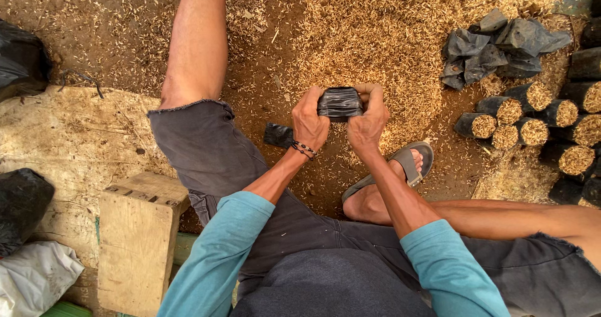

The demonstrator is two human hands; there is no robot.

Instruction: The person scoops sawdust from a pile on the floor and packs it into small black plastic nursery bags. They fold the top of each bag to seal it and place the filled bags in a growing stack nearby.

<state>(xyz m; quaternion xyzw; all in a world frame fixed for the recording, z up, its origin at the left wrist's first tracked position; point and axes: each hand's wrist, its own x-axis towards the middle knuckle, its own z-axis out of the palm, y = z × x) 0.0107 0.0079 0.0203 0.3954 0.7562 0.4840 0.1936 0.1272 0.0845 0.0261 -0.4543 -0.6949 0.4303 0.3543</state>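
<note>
My left hand [309, 120] and my right hand [368, 120] both grip a small black plastic bag [340, 102], held between them above a heap of pale husks [369, 41] on the ground. The fingers of each hand curl over the bag's top edges. Just left of my left wrist, a second flat black bag [278, 134] lies on the soil. My left wrist wears dark cord bracelets.
Several filled black bags [532, 113] lie stacked at the right, with a pile of empty black bags [494, 48] above them. A wooden block [138, 242] sits at my lower left. My sandalled foot [400, 167] rests below the hands. Black sacks [19, 60] lie far left.
</note>
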